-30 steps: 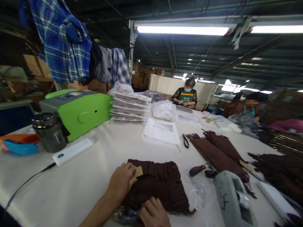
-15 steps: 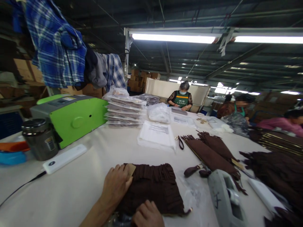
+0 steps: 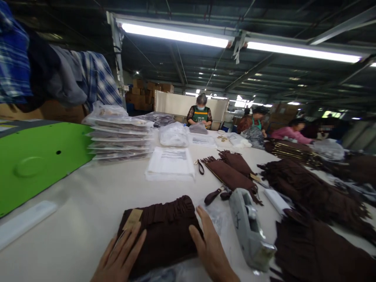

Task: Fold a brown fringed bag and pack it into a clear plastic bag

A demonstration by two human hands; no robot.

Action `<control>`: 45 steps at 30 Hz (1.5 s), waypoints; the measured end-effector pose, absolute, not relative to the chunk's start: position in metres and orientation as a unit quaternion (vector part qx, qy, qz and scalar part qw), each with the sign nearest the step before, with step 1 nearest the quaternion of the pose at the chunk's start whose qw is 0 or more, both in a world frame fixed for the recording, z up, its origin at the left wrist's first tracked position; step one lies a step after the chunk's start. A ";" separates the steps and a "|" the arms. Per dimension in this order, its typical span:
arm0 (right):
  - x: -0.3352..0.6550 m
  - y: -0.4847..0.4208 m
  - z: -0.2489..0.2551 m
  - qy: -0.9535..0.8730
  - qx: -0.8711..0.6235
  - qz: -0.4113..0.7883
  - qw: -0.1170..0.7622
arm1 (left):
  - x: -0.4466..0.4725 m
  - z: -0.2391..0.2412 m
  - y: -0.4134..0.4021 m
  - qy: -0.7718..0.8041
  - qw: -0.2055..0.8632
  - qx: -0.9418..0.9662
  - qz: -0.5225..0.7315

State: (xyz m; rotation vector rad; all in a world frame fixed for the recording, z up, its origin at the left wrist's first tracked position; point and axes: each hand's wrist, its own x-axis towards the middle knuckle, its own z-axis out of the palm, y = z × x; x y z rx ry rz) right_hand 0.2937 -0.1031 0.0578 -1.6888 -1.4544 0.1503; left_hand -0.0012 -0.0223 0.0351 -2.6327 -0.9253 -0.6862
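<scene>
A folded dark brown fringed cloth piece lies on the white table right in front of me, with a small tan paper tag at its upper left corner. My left hand lies flat and open on the piece's left edge, fingers stretched toward the tag. My right hand lies flat and open along its right edge. Clear plastic wrap shows under and beside the piece.
A grey tape dispenser stands just right of my right hand. More brown fringed pieces cover the right side. A green machine, stacked bagged goods and printed sheets sit left and centre. Several people work at the far end.
My view swung right and down. Both hands opened out and now lie flat at the two sides of the brown piece; the right hand moved from its near edge to its right edge.
</scene>
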 end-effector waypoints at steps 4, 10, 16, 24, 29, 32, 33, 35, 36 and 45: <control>0.309 -0.104 0.045 -0.580 -0.682 0.187 0.405 | -0.003 0.013 -0.014 -0.276 0.157 -0.913 -0.254; 0.299 -0.104 0.055 -0.626 -0.670 0.153 0.369 | -0.012 0.007 0.008 -0.277 0.155 -0.918 -0.237; 0.316 -0.056 0.085 -0.632 -0.699 0.017 0.335 | 0.032 0.034 0.010 -0.277 0.110 -0.917 -0.264; 0.303 -0.017 0.067 -0.673 -0.677 -0.020 0.296 | 0.111 0.062 0.036 -0.353 -0.115 -0.899 -0.231; 0.283 -0.034 0.030 -0.730 -0.609 -0.091 0.297 | 0.147 0.059 0.062 -0.314 -0.268 -0.870 -0.269; 0.278 -0.035 0.015 -0.735 -0.583 -0.161 0.307 | 0.162 0.053 0.076 -0.297 -0.285 -0.872 -0.265; 0.278 -0.035 0.015 -0.730 -0.580 -0.174 0.317 | 0.164 0.051 0.079 -0.288 -0.289 -0.875 -0.262; 0.278 -0.037 0.022 -0.726 -0.568 -0.178 0.344 | 0.163 0.049 0.079 -0.269 -0.289 -0.884 -0.251; 0.280 -0.039 0.029 -0.727 -0.562 -0.170 0.357 | 0.161 0.048 0.077 -0.264 -0.286 -0.888 -0.243; 0.365 -0.095 0.094 -0.584 -0.743 -0.011 0.325 | 0.143 0.060 0.048 -0.252 -0.145 -0.949 -0.120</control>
